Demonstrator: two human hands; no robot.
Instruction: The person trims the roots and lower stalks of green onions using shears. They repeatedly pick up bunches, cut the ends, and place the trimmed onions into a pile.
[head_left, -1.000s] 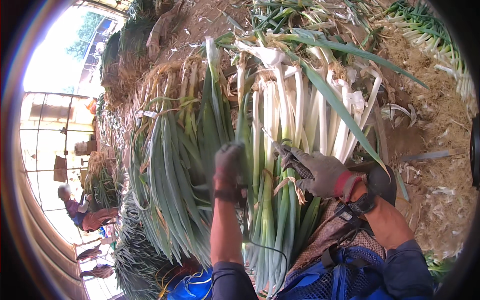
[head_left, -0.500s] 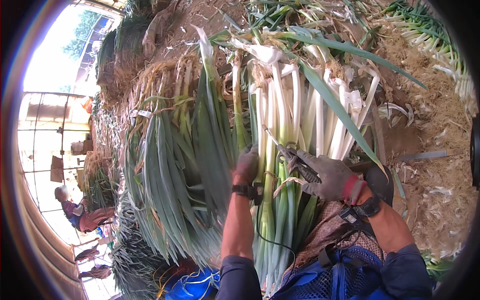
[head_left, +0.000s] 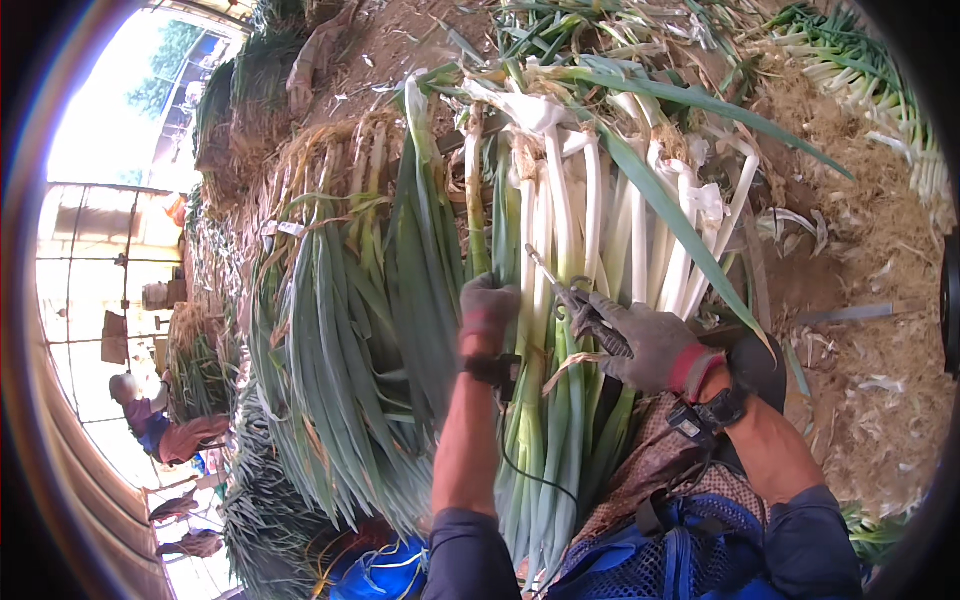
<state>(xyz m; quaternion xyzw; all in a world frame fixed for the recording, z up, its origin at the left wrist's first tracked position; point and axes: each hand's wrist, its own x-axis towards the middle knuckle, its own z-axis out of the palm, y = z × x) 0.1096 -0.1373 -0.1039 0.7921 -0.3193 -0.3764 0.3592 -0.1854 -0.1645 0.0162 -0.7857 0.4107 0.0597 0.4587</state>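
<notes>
The fingers of the gloved right hand (head_left: 655,345), just right of the centre, are curled around the dark handle of a slim tool (head_left: 566,297) whose thin metal tip points to the upper left. The gloved left hand (head_left: 488,312), near the centre, has bent fingers at the lower visible end of 1 yellow-brown stalk (head_left: 474,195); its back hides whether they close on it. The long green onions around both hands should be light and springy, with firm but snappable shanks, softer leaves that crease easily, and pale skins probably slick; the shank, between roots and leaves, seems the best place to take hold. The yellow-brown stalk rises from the left fingers toward the top of the frame. White-stemmed onions (head_left: 560,215) lie at the centre, just right of the left hand; their stems pass behind the tool tip, contact unclear, and their green leaves run toward the bottom edge. Just left of the left hand, a leafy onion heap (head_left: 330,340) spreads across the left-centre. Farther out, blue mesh fabric (head_left: 700,545) sits at the lower right of centre, dry root litter (head_left: 870,400) covers ground at the right, more onions (head_left: 880,80) line the upper right, and 1 other person (head_left: 165,420) is at the lower left.
</notes>
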